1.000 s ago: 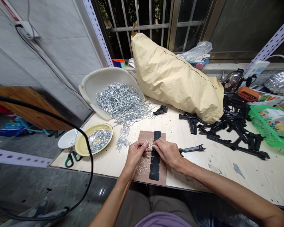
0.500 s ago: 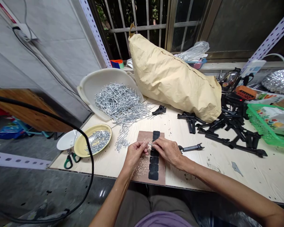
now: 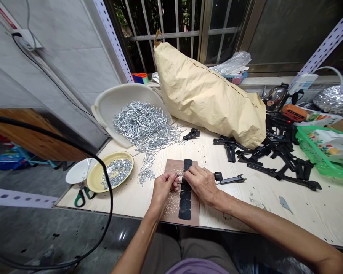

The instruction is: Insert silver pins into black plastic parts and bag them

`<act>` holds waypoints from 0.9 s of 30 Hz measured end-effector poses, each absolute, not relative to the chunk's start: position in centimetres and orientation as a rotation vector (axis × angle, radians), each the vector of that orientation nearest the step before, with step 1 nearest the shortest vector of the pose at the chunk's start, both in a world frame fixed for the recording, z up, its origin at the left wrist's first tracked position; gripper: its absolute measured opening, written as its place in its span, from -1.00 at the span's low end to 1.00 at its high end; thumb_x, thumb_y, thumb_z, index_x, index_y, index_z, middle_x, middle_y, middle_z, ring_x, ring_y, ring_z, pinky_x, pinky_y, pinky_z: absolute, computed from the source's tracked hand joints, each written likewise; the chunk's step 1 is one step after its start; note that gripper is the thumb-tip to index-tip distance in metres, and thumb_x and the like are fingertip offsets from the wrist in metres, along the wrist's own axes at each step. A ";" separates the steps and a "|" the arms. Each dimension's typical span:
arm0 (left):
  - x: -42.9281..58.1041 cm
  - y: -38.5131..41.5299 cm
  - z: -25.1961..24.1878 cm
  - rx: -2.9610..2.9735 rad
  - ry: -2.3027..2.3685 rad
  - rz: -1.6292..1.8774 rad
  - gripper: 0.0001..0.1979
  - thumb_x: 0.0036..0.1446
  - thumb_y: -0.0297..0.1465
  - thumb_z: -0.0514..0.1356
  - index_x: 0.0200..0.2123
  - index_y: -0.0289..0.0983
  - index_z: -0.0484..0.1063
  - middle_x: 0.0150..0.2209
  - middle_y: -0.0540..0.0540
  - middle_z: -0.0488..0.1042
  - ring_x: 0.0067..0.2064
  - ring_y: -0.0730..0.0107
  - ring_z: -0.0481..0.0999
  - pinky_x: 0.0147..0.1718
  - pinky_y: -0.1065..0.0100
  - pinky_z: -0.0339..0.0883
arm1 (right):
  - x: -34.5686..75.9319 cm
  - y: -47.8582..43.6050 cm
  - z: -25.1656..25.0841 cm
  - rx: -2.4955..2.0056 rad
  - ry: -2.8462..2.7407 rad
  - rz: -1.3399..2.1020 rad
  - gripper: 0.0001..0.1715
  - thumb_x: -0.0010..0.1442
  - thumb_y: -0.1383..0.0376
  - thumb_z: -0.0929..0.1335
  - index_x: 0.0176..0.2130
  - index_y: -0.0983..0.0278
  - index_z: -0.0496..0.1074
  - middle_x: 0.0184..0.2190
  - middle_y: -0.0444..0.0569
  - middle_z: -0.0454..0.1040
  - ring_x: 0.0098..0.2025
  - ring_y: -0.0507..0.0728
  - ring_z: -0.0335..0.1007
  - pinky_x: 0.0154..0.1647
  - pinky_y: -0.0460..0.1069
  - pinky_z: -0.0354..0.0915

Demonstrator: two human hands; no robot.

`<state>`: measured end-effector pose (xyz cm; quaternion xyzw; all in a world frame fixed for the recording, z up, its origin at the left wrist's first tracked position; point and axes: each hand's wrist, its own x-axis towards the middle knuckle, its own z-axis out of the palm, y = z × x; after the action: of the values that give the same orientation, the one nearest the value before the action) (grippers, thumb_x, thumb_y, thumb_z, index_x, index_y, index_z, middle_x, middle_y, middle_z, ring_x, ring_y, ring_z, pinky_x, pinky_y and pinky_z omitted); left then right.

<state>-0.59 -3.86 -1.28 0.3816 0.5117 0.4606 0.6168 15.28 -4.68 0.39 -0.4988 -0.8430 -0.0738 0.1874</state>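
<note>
Fingertips of my left hand (image 3: 162, 189) are pinched around one end of a thin metal pin (image 3: 180, 175). My right hand (image 3: 202, 183) closes on the pin's other end, its fingers curled over it. Below both hands lies a brown board (image 3: 194, 217) strewn with pale crumbs. A column of black rounded pads (image 3: 185, 204) runs down the board, partly covered by my right hand. Just right of that hand rests a long black plastic part (image 3: 231, 179). Small shiny metal pieces (image 3: 146, 175) are scattered left of the board.
Many metal pins (image 3: 144, 123) spill from a white scoop-shaped tub (image 3: 103, 101). A yellow plate (image 3: 95, 186) holds small metal pieces, with green-handled scissors (image 3: 80, 198) nearby. Black plastic parts (image 3: 286, 167) pile up beside a green basket (image 3: 311, 152). A tan sack (image 3: 205, 91) lies behind.
My right hand has rolled slightly, its fingers curling further over the pin. My left hand keeps its pinch. The whole view has shifted slightly.
</note>
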 end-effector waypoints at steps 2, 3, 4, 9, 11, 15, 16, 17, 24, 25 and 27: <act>-0.8 -3.8 -1.4 0.929 1.198 1.062 -0.65 -0.08 -0.13 0.27 -0.53 -0.35 0.42 -0.63 0.05 0.37 -0.62 0.58 0.29 -0.59 0.49 0.18 | 15.3 -4.7 0.4 -1.428 -2.364 -0.059 -0.73 0.33 0.24 0.17 -0.29 0.23 0.38 -0.40 -0.09 0.43 -0.33 0.05 0.30 -0.38 -0.06 0.02; -0.9 -3.8 -1.4 0.960 1.211 1.062 -0.65 -0.07 -0.13 0.26 -0.52 -0.34 0.42 -0.62 0.04 0.38 -0.61 0.57 0.29 -0.57 0.48 0.19 | 15.4 -4.7 0.4 -1.439 -2.343 0.039 -0.73 0.34 0.23 0.15 -0.25 0.22 0.38 -0.39 -0.10 0.44 -0.34 0.04 0.31 -0.40 -0.07 0.03; -1.0 -3.9 -1.4 0.992 1.225 1.061 -0.66 -0.06 -0.13 0.26 -0.51 -0.34 0.43 -0.62 0.04 0.38 -0.60 0.56 0.30 -0.56 0.48 0.20 | 15.4 -4.7 0.4 -1.444 -2.315 0.136 -0.74 0.34 0.21 0.15 -0.22 0.22 0.36 -0.38 -0.11 0.45 -0.35 0.03 0.33 -0.41 -0.09 0.03; -1.3 -3.9 -1.1 1.062 1.267 1.062 -0.67 -0.03 -0.14 0.23 -0.50 -0.34 0.43 -0.61 0.03 0.39 -0.59 0.53 0.32 -0.54 0.47 0.20 | 15.5 -4.6 0.5 -1.429 -2.281 0.262 -0.79 0.31 0.22 0.19 -0.22 0.24 0.35 -0.32 -0.10 0.45 -0.33 0.02 0.36 -0.41 -0.11 0.08; -1.3 -3.9 -1.0 1.059 1.278 1.065 -0.67 -0.03 -0.14 0.24 -0.51 -0.34 0.43 -0.62 0.03 0.38 -0.59 0.53 0.32 -0.54 0.46 0.21 | 15.4 -4.5 0.5 -1.444 -2.297 0.221 -0.74 0.33 0.22 0.17 -0.25 0.25 0.37 -0.33 -0.08 0.44 -0.35 0.02 0.35 -0.40 -0.11 0.08; -1.3 -3.7 -0.9 1.037 1.273 1.061 -0.68 -0.04 -0.15 0.25 -0.53 -0.33 0.42 -0.62 0.04 0.38 -0.60 0.53 0.32 -0.54 0.47 0.21 | 15.3 -4.4 0.3 -1.449 -2.280 0.241 -0.74 0.33 0.20 0.16 -0.24 0.25 0.35 -0.32 -0.09 0.43 -0.35 0.02 0.36 -0.42 -0.11 0.10; -1.4 -3.7 -1.0 1.036 1.266 1.058 -0.68 -0.04 -0.15 0.24 -0.53 -0.33 0.42 -0.62 0.03 0.37 -0.60 0.53 0.31 -0.54 0.48 0.20 | 15.3 -4.4 0.2 -1.439 -2.275 0.245 -0.75 0.33 0.19 0.17 -0.22 0.25 0.35 -0.31 -0.09 0.43 -0.34 0.02 0.36 -0.42 -0.11 0.11; -1.4 -3.6 -1.1 1.037 1.259 1.057 -0.68 -0.03 -0.16 0.24 -0.53 -0.33 0.42 -0.62 0.03 0.37 -0.59 0.53 0.31 -0.55 0.48 0.20 | 15.3 -4.4 0.2 -1.431 -2.275 0.238 -0.75 0.32 0.19 0.17 -0.21 0.24 0.35 -0.29 -0.08 0.42 -0.34 0.02 0.36 -0.42 -0.11 0.11; -1.6 -3.5 -1.1 1.023 1.246 1.042 -0.67 -0.08 -0.14 0.27 -0.52 -0.33 0.44 -0.63 0.03 0.37 -0.61 0.53 0.30 -0.57 0.48 0.19 | 15.4 -4.0 -0.1 -1.399 -2.294 0.298 -0.75 0.33 0.21 0.16 -0.20 0.23 0.36 -0.30 -0.09 0.40 -0.33 0.01 0.36 -0.43 -0.12 0.14; -1.6 -3.5 -1.0 1.020 1.244 1.039 -0.67 -0.08 -0.14 0.27 -0.52 -0.33 0.44 -0.63 0.02 0.37 -0.60 0.53 0.30 -0.57 0.48 0.19 | 15.5 -4.0 -0.1 -1.375 -2.294 0.322 -0.76 0.33 0.21 0.17 -0.18 0.23 0.35 -0.29 -0.09 0.40 -0.31 0.01 0.36 -0.41 -0.12 0.16; -1.4 -3.6 -1.0 1.025 1.241 1.033 -0.67 -0.07 -0.15 0.27 -0.52 -0.34 0.45 -0.63 0.02 0.37 -0.60 0.53 0.30 -0.56 0.48 0.20 | 15.8 -4.1 0.0 -1.346 -2.306 0.338 -0.76 0.33 0.22 0.17 -0.18 0.23 0.36 -0.29 -0.09 0.39 -0.30 0.01 0.35 -0.40 -0.12 0.17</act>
<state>-1.39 -3.56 -0.96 0.4380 0.5303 0.4412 0.5765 15.75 -4.06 -0.01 -0.4876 -0.8351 0.1224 0.2231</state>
